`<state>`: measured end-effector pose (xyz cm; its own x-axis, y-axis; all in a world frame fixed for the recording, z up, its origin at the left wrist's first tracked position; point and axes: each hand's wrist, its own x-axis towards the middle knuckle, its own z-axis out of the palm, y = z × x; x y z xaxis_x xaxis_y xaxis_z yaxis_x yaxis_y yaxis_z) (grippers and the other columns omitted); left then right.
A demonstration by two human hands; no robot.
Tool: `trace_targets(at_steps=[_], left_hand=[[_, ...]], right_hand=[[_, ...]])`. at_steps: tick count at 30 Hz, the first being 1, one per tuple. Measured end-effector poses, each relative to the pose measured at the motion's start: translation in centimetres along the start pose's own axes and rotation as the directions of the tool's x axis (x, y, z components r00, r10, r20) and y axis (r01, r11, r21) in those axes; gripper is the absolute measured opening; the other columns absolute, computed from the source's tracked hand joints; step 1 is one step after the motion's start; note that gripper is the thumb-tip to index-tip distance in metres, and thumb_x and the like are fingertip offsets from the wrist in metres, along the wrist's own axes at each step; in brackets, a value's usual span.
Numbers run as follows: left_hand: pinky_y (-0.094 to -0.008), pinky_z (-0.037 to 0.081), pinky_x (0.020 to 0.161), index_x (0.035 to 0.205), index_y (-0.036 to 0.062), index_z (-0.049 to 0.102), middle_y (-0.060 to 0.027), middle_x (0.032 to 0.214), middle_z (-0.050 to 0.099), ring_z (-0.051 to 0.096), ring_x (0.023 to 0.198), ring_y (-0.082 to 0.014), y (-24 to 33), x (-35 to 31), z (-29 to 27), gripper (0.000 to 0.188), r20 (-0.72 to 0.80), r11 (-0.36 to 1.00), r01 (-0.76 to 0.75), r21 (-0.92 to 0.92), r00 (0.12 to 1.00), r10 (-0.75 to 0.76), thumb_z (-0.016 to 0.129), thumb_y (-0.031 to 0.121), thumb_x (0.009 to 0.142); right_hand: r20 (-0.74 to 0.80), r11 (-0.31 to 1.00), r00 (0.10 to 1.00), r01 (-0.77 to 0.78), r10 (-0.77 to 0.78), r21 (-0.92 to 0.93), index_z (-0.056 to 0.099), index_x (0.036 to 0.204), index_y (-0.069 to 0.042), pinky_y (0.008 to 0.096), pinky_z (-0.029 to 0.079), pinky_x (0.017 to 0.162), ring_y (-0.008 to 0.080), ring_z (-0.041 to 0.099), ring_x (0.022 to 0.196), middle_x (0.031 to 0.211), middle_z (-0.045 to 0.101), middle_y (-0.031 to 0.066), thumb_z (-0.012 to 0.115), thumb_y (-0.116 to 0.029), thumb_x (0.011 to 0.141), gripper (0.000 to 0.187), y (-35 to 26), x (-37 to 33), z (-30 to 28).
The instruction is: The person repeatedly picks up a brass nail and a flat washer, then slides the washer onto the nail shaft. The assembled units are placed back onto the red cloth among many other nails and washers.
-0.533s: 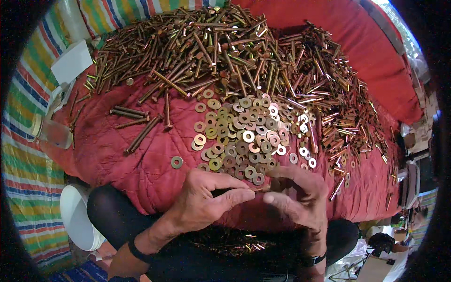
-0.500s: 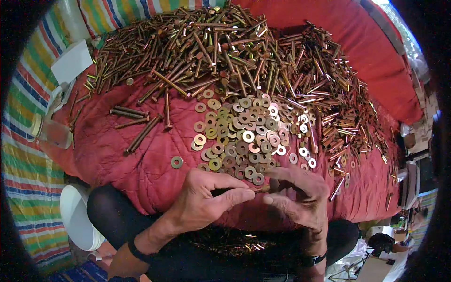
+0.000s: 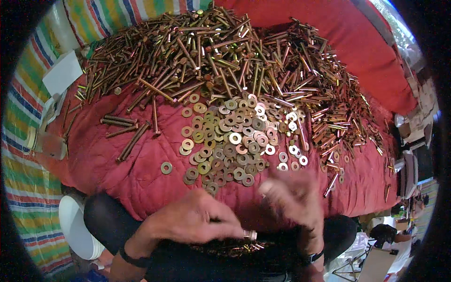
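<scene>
My left hand (image 3: 197,218) is closed on a bolt (image 3: 251,234); only one end sticks out past the fingertips, and the rest is hidden in the grip. It is low, over a heap of finished-looking brassy bolts (image 3: 253,246) between my legs. To its right my right hand (image 3: 296,199) hovers apart from the bolt, its fingers smeared by motion. Just beyond both hands lies a spread pile of flat metal washers (image 3: 235,137) on the red quilted cloth (image 3: 89,155). One washer (image 3: 166,168) rests alone to the left.
A large heap of long bolts (image 3: 197,51) covers the far side of the cloth and curves down the right. Several loose bolts (image 3: 134,141) lie left of the washers. A clear jar (image 3: 49,144), a white card (image 3: 62,73) and a white bucket (image 3: 77,230) are at the left.
My left hand has moved down toward my lap with the bolt. My right hand has drawn slightly down and away from it. The whole view has shifted a little.
</scene>
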<state>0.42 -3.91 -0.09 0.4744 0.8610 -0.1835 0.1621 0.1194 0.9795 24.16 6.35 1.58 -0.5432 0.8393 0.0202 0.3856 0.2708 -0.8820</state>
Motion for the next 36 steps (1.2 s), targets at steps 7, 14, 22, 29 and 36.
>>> trace_targets(at_steps=[7,14,22,29,36], left_hand=[[-0.0378,0.056,0.078,0.103,0.0013,0.077,-0.0155,0.095,0.076,0.074,0.085,-0.0275,-1.0,-0.3,-4.7,0.021,-0.809,0.848,0.278,0.451,0.529,0.256,0.077,0.017,0.089],[-0.0507,0.054,0.084,0.122,0.0014,0.067,-0.0182,0.104,0.067,0.067,0.096,-0.0403,-6.2,1.9,-10.3,0.041,-0.776,0.489,0.626,0.608,0.337,0.533,0.076,0.021,0.087],[-0.0503,0.056,0.083,0.121,0.001,0.067,-0.0178,0.103,0.068,0.068,0.095,-0.0409,-7.3,1.8,-11.2,0.039,-0.761,0.373,0.715,0.592,0.344,0.55,0.072,0.013,0.084],[-0.0414,0.056,0.07,0.117,-0.0014,0.071,-0.0138,0.102,0.074,0.071,0.075,-0.0246,-3.6,0.6,-9.9,0.034,-0.916,0.836,0.389,0.386,0.266,0.3,0.064,0.009,0.086],[-0.0231,0.042,0.041,0.112,-0.0087,0.07,-0.0034,0.082,0.066,0.057,0.053,-0.0113,-1.1,-0.7,-6.2,0.034,-0.733,0.831,-0.343,-0.438,0.671,-0.109,0.055,0.018,0.097]], right_hand=[[-0.396,0.921,0.913,-0.073,-0.092,-0.383,0.073,0.102,0.003,0.0297,0.05,0.068,0.0114,0.063,0.072,0.081,0.072,0.007,0.079,-0.019,0.089,0.026,6.6,4.6,-6.2],[-0.24,0.742,0.97,-0.133,-0.039,-0.658,0.068,0.122,-0.003,0.0373,0.055,0.071,0.0256,0.073,0.079,0.088,0.075,0.015,0.076,-0.016,0.084,0.041,7.8,6.5,-5.6],[-0.383,0.877,0.922,0.147,0.045,0.457,0.064,0.08,0.0,0.0306,0.047,0.062,0.0155,0.059,0.07,0.084,0.064,0.0101,0.064,-0.011,0.085,0.013,7.9,5.0,-5.5],[-0.099,0.961,0.995,0.002,0.027,0.278,0.067,0.085,0.002,0.027,0.047,0.059,0.0162,0.062,0.066,0.077,0.065,0.007,0.068,-0.007,0.083,0.009,4.4,0.8,0.5],[-0.043,0.851,0.972,0.18,-0.231,-0.494,0.077,0.109,-0.008,0.0384,0.061,0.071,0.027,0.077,0.082,0.094,0.078,0.0137,0.085,-0.018,0.084,0.028,3.5,0.0,4.4]])
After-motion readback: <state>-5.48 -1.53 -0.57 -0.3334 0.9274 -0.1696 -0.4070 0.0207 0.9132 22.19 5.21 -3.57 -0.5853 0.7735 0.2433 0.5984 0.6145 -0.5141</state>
